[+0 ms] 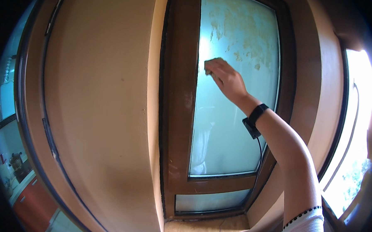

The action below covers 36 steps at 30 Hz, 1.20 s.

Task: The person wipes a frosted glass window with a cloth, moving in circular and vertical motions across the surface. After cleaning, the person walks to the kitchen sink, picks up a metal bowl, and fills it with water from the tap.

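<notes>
My right hand is raised in front of the frosted glass pane of a brown-framed window. It is closed around a small brownish pad, mostly hidden by the fingers; whether it is a sponge or a folded cloth I cannot tell. The pad is near the pane's left edge, at or just off the glass. Tan, patchy residue covers much of the upper glass, while its lower part looks smoother. A black wristband with a small box and a cable circles my right wrist. My left hand is out of view.
A beige wall stands to the left. Below the brown window frame lies a sill, under a smaller lower pane. A bright window is at right. At far left, a kitchen shows red cabinets and a moka pot.
</notes>
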Available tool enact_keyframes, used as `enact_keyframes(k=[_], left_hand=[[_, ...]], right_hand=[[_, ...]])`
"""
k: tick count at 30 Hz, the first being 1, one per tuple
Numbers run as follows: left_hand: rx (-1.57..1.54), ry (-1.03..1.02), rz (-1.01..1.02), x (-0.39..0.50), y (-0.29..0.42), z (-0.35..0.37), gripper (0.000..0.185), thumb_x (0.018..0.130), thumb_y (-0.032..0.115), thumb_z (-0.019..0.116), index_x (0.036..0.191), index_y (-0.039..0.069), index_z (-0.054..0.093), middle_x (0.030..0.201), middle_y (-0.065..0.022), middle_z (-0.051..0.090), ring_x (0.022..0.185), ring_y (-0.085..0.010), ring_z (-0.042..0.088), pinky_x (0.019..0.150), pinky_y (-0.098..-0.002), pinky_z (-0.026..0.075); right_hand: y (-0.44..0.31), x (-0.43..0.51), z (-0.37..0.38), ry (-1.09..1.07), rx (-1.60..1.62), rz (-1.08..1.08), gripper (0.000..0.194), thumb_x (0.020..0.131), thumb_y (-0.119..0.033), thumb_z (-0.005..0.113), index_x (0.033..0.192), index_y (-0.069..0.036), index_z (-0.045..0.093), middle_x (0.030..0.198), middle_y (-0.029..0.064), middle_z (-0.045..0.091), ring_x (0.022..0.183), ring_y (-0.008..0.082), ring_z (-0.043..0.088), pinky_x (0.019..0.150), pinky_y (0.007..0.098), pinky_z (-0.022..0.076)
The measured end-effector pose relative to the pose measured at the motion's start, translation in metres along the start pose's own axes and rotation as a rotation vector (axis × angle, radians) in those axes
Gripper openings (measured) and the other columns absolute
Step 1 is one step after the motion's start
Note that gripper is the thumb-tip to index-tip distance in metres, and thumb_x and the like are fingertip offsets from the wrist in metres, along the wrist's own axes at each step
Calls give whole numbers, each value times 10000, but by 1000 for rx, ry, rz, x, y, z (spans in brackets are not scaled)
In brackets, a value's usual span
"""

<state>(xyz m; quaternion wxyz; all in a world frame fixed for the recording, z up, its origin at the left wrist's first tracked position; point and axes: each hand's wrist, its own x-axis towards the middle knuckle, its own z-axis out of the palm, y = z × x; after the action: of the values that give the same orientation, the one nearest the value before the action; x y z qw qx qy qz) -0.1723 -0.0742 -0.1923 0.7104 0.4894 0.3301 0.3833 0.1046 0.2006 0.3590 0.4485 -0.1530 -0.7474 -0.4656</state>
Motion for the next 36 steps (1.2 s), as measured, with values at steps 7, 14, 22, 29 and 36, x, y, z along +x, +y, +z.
enact_keyframes(k=[7,14,22,29,36], left_hand=[[7,19,17,1,2,-9,280,932,132,609,1191,38,658,1100,-33,667,1045,-119,596,895,-259,464],[13,24,-1,11,-6,-16,277,939,137,611,1193,37,660,1098,-35,668,1051,-126,599,889,-263,463],[70,-6,11,20,5,-22,243,966,129,606,1199,62,625,1054,-2,620,977,-98,567,838,-244,453],[79,4,21,30,0,-28,243,970,152,596,1202,85,616,1040,14,613,939,-83,553,805,-232,438],[18,10,-4,24,2,-21,253,961,142,594,1194,57,640,1078,-20,644,1014,-115,582,873,-257,453]], right_hand=[[56,66,-5,62,-46,139,253,966,-57,616,1199,-96,708,1241,89,701,1100,291,673,927,372,579],[34,71,-2,111,-68,156,298,957,-37,643,1249,-85,679,1250,110,687,1100,306,672,939,380,577],[56,76,-5,-4,-89,124,289,1004,-99,591,1271,-147,688,1281,82,686,1151,278,655,959,349,572],[64,97,4,221,-102,174,265,974,-81,635,1230,-108,700,1228,98,704,1112,290,671,928,372,579],[55,72,-5,6,-68,-16,269,979,-48,606,1224,-110,696,1224,96,701,1093,277,674,917,365,586]])
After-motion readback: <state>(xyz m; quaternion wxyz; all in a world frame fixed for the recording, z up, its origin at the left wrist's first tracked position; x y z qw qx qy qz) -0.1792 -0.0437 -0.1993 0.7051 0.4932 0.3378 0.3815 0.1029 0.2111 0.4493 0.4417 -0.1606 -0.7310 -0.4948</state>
